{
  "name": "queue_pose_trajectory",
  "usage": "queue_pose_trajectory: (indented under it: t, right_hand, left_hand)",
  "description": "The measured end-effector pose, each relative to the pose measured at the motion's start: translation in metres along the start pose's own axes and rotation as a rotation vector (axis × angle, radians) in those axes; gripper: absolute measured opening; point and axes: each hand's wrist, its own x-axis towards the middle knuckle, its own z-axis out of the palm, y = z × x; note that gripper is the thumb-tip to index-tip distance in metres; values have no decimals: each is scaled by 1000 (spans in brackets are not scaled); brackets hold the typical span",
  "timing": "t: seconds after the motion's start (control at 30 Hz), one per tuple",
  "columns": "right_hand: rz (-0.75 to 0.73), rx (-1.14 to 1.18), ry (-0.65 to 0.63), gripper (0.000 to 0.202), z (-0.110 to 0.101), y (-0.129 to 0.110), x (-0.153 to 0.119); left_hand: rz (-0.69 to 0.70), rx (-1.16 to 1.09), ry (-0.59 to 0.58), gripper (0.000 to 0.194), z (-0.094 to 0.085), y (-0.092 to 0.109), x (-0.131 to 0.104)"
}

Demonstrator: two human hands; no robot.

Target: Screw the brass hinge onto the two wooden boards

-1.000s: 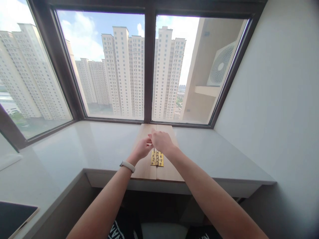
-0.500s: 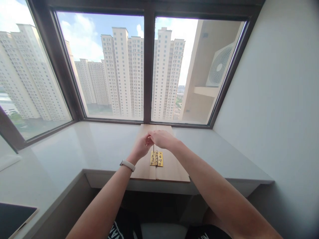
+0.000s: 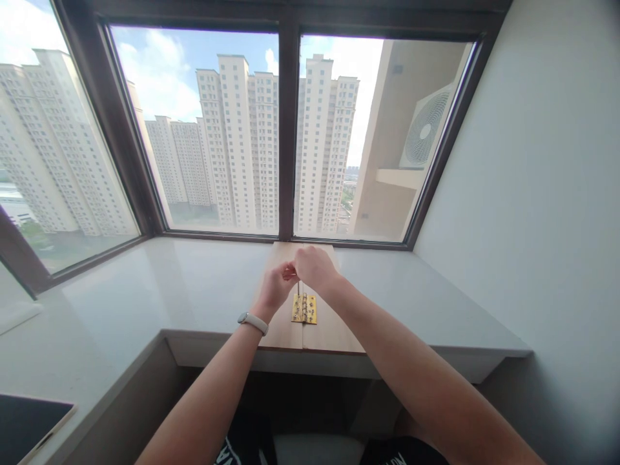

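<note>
A brass-yellow hinge point(image 3: 305, 309) lies open across the seam of two light wooden boards point(image 3: 281, 339), with several screws in its leaves. The thin dark shaft of a screwdriver point(image 3: 299, 289) stands upright on the hinge's left leaf, near its far edge. My right hand point(image 3: 314, 266) is closed around the top of the screwdriver and hides its handle. Beside it, my left hand point(image 3: 279, 282) is closed, its fingertips pinching the screwdriver just below the right hand. A pale watch band point(image 3: 253, 321) circles my left wrist.
The boards rest on a white windowsill counter point(image 3: 203, 284), reaching from its front edge to the window frame point(image 3: 288, 161). A dark flat panel with a light rim point(image 3: 33, 426) lies at the lower left. A white wall point(image 3: 542, 181) rises on the right.
My right hand has rolled over at the screwdriver's top, its fingers more curled now. The left hand and wrist have shifted slightly to the right. The hinge and boards stay in place.
</note>
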Motion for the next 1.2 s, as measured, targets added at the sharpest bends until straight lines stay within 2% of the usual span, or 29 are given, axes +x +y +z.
queue_pose_trajectory:
  t: [0.17, 0.4, 0.57, 0.7, 0.87, 1.07, 1.2]
  right_hand:
    - [-83, -7, -23, 13, -4, 3, -2]
    - [-277, 14, -48, 15, -6, 17, -6]
    - [-364, 41, -64, 18, -7, 23, -8]
    - [-275, 85, -62, 13, -6, 26, -11]
    - [-32, 17, 28, 36, -5, 18, -14]
    - [83, 32, 21, 30, 1, 8, -12]
    - [26, 40, 14, 17, -1, 6, -15]
  left_hand:
    - [-5, 77, -61, 11, -1, 2, 1]
    - [-6, -100, -126, 30, 8, 2, 2]
    - [-11, -125, -119, 25, 7, -3, 4]
    - [33, -75, -79, 20, 6, 1, 1]
    - [14, 31, -10, 9, 9, 9, 0]
    - [35, 75, 58, 8, 17, 13, 1]
    - [23, 142, 66, 8, 14, 11, 4]
